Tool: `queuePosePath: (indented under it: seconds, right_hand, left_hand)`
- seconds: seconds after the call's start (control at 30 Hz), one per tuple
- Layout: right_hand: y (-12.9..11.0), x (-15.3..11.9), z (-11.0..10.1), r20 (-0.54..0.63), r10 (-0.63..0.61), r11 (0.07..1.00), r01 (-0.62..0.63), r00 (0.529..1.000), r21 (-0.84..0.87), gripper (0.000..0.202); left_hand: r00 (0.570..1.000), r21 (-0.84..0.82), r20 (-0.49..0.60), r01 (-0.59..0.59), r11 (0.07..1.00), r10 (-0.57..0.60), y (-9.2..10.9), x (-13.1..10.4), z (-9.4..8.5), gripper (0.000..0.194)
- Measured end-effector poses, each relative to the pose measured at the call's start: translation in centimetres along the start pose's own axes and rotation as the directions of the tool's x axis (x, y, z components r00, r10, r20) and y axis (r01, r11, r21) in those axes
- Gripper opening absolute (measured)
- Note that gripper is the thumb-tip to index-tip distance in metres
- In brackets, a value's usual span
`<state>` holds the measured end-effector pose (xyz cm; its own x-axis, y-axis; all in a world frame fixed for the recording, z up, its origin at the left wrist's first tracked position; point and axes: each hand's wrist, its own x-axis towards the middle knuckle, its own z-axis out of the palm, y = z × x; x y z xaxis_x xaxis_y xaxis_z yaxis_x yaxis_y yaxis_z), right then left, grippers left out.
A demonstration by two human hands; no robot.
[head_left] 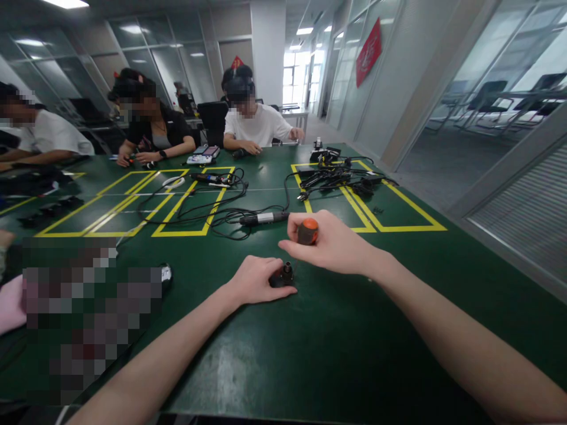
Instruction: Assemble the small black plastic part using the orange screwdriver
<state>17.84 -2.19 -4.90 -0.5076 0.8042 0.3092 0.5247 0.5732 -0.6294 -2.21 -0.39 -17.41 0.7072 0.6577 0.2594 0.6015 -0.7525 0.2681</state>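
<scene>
My right hand (330, 239) is closed around a screwdriver (308, 231) with a dark handle and an orange end; its tip is hidden from me. Lower and to the left, my left hand (254, 280) grips a small black part (287, 274) against the green table (336, 348). A short metallic cylinder stands up from that part, and the fingers cover much of the rest. The screwdriver's handle is above and to the right of the part. Just beyond both hands lies a black-and-silver cylindrical tool (264, 218) with a cable.
Tangled black cables and adapters (332, 174) lie at the back right, with small dark bits (378, 210) nearby. Another corded tool (208, 178) rests further back within yellow tape outlines (182, 233). Several people sit around the table; one person's hand (12, 304) shows at left.
</scene>
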Motion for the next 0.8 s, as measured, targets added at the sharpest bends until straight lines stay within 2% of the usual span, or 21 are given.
queuePosePath:
  seconds: [0.1,0.23,0.33,0.53,0.8]
  right_hand:
    - [-0.09,-0.1,-0.37,0.04,-0.011,0.999,0.009,0.999,0.044,0.015]
    - [0.04,-0.13,-0.37,0.078,0.017,0.995,-0.024,0.997,0.098,0.016]
    - [0.08,-0.08,-0.27,0.119,0.05,0.995,-0.06,0.992,0.081,0.011]
    - [0.03,-0.16,-0.38,0.124,0.091,0.996,-0.091,0.988,-0.006,0.016]
    - [0.24,-0.36,-0.13,0.192,0.092,0.994,-0.102,0.977,0.043,0.009]
  left_hand:
    - [1.0,-0.024,0.007,0.001,1.0,-0.001,0.01,0.05,-0.07,0.048]
    - [1.0,-0.053,0.025,0.014,0.999,-0.013,-0.05,-0.01,0.03,0.046]
    - [0.999,-0.064,0.035,0.017,0.998,-0.015,-0.1,-0.08,0.1,0.044]
    - [0.999,-0.076,0.049,0.026,0.997,-0.023,-0.11,-0.15,0.09,0.045]
    - [0.998,-0.113,0.054,0.018,0.993,-0.012,-0.13,-0.1,0.16,0.041]
